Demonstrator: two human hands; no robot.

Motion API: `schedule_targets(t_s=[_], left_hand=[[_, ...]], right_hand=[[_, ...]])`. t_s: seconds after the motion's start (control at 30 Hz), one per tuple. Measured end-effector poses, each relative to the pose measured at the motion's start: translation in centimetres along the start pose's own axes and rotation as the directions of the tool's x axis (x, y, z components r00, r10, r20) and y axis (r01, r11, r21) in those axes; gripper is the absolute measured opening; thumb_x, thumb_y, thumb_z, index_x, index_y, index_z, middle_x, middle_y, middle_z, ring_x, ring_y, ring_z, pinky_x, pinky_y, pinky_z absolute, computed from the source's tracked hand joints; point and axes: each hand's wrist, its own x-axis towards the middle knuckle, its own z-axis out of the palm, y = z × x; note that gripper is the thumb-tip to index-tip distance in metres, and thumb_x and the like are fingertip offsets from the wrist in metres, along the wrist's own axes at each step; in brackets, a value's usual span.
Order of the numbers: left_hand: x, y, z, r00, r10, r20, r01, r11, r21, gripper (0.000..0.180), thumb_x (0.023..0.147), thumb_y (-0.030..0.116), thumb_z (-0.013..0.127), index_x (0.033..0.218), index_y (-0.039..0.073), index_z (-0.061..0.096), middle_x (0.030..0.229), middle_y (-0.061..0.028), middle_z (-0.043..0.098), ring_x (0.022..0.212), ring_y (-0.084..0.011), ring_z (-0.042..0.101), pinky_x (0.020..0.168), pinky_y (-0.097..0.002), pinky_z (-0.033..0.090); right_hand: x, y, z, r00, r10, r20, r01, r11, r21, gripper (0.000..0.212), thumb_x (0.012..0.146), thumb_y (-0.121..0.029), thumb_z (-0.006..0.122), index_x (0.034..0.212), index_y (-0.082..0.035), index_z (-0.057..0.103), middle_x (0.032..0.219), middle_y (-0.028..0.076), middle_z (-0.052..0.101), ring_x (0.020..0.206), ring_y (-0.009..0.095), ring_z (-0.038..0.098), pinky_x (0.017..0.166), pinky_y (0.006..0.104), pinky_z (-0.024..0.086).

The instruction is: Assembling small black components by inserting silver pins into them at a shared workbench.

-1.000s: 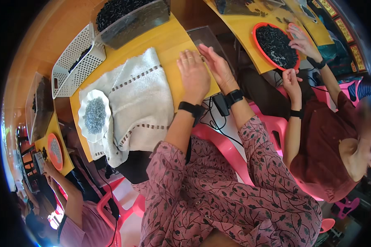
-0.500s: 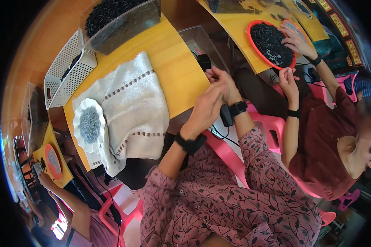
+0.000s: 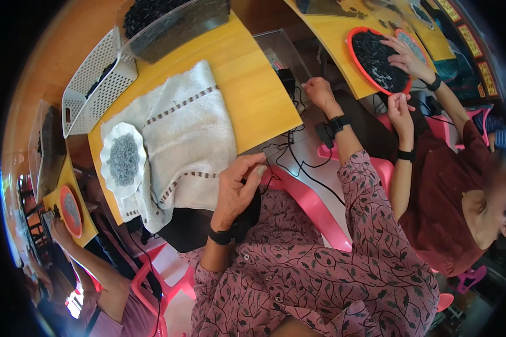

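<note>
The left hand (image 3: 236, 188) is hovering just off the worktop's near edge, fingers bent and thumb standing apart from them, with nothing visible in its grasp; the right hand (image 3: 321, 94), well apart from it, is curling its fingers beyond the right edge, and whether it is gripping anything cannot be told. Near the right hand, a black box-shaped device (image 3: 287, 81) is sitting by a clear plastic container (image 3: 291, 50), and thin black cables (image 3: 303, 164) are trailing below the near right corner, across the space between the hands. On the yellow wooden worktop (image 3: 258, 90), a cream cloth towel with brown dashed stripes (image 3: 191, 129) is spreading along the near edge and drooping over it. A white scalloped dish (image 3: 105, 160) of small pale-grey pieces (image 3: 123, 160) is lying against the towel by the left edge. A white perforated plastic basket (image 3: 109, 87) is standing at the far left corner; a clear plastic bin (image 3: 180, 36) of black pieces is occupying the far edge. Rightward, a co-worker's hand (image 3: 410, 59) is reaching over a round red tray (image 3: 354, 59).
</note>
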Motion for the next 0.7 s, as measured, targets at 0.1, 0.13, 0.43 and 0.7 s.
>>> schedule_targets(t_s=[0.1, 0.13, 0.43, 0.7], left_hand=[[-1.1, -0.9, -0.9, 0.995, -0.005, -0.098, 0.003, 1.000, -0.021, 0.022, 0.092, 0.002, 0.060, 0.113, -0.003, 0.063, 0.101, -0.0086, 0.066, 0.086, -0.0135, 0.063, 0.077, -0.0250, 0.050], [-1.5, -1.2, -1.2, 0.988, 0.017, -0.155, -0.023, 0.999, -0.032, 0.020, 0.090, 0.002, 0.062, 0.110, -0.002, 0.064, 0.092, -0.0073, 0.066, 0.077, -0.0111, 0.060, 0.070, -0.0238, 0.049], [-3.3, -1.6, -2.8, 0.981, 0.049, -0.188, -0.045, 0.999, 0.026, 0.023, 0.089, 0.006, 0.065, 0.109, -0.004, 0.063, 0.087, -0.0089, 0.064, 0.073, -0.0123, 0.059, 0.064, -0.0254, 0.048], [-5.1, 0.7, -5.0, 0.974, 0.111, -0.197, -0.101, 0.993, 0.059, 0.021, 0.089, 0.008, 0.065, 0.107, -0.003, 0.064, 0.087, -0.0114, 0.065, 0.074, -0.0150, 0.061, 0.064, -0.0280, 0.049]], right_hand=[[1.2, -0.6, 1.9, 0.985, -0.165, -0.044, 0.115, 0.831, -0.544, 0.018, 0.089, -0.009, 0.057, 0.099, -0.003, 0.070, 0.102, 0.020, 0.069, 0.096, 0.036, 0.068, 0.082, 0.0435, 0.055], [1.2, -0.9, 2.1, 0.977, -0.215, -0.005, 0.166, 0.766, -0.621, 0.019, 0.088, -0.007, 0.055, 0.099, -0.003, 0.070, 0.106, 0.020, 0.068, 0.100, 0.037, 0.066, 0.084, 0.0445, 0.055], [0.7, -2.0, 3.0, 0.975, -0.208, 0.074, 0.196, 0.667, -0.719, 0.022, 0.079, 0.004, 0.061, 0.098, -0.003, 0.070, 0.112, 0.017, 0.067, 0.107, 0.036, 0.064, 0.088, 0.0441, 0.055], [-0.7, -2.1, 0.4, 0.924, -0.382, 0.026, 0.301, 0.684, -0.665, 0.025, 0.086, 0.001, 0.048, 0.101, -0.006, 0.067, 0.112, 0.019, 0.063, 0.107, 0.041, 0.060, 0.086, 0.0477, 0.053]])
